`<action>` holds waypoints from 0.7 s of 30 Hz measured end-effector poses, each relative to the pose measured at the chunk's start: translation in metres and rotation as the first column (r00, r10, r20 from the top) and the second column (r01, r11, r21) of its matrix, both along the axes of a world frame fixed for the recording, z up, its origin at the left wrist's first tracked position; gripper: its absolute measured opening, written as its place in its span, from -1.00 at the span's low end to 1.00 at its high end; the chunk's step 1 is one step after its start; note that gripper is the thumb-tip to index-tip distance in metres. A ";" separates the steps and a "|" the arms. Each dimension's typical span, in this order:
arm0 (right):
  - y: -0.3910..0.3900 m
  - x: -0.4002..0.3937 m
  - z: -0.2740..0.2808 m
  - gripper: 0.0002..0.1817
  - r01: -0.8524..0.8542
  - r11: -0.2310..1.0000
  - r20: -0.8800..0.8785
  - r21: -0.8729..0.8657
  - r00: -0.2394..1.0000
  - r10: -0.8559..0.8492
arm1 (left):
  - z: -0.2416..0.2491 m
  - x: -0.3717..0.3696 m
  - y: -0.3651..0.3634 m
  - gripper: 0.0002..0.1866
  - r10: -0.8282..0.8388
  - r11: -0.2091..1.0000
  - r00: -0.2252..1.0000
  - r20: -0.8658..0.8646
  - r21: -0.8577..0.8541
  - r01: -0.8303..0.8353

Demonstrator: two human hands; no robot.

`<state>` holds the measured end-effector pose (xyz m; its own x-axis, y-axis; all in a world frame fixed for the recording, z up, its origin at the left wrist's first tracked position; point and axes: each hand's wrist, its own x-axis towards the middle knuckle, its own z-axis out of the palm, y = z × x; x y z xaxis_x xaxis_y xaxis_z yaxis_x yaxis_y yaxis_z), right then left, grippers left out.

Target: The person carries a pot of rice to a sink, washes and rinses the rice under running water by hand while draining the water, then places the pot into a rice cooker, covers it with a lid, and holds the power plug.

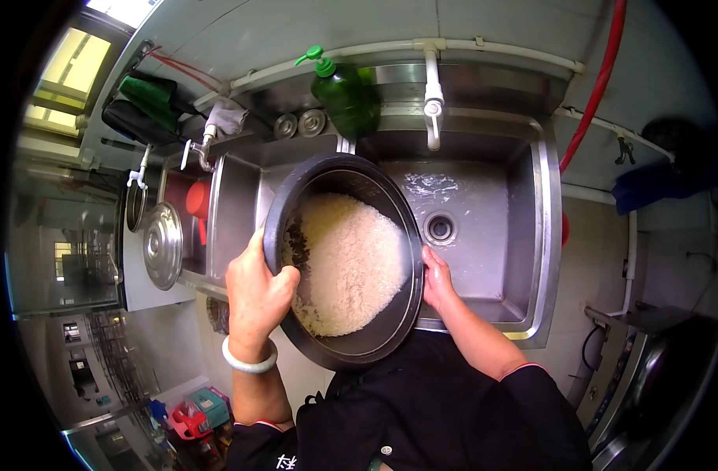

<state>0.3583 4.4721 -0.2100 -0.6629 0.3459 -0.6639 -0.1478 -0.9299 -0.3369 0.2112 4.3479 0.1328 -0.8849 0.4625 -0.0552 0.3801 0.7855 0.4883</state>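
Black pot (351, 347) w/ white rice (351, 263), L hand (257, 282) gripping one side, R hand (436, 279) holding opp. side.

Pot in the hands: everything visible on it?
Dark round pot, metal-looking, with a thick rim and deep, smooth inner wall. Uncovered, mouth toward the camera, partly filled with pale rice; a dark patch shows at the left inside. Left hand grips the left rim, thumb over it; right hand is against the right outer side. It overlaps the sink's near edge in view; its base is hidden.
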 end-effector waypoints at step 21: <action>0.078 -0.038 0.075 -0.49 -0.023 0.765 0.182 0.643 0.976 -0.124 | -0.161 -0.146 -0.056 -0.59 -0.015 0.760 0.779 0.627 0.513 -0.399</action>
<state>0.3205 4.5503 -0.1346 -0.5094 0.7661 -0.3919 -0.0493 -0.4807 -0.8755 0.0653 4.2915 -0.0278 -0.8465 0.4010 -0.3501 -0.2538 0.2740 0.9276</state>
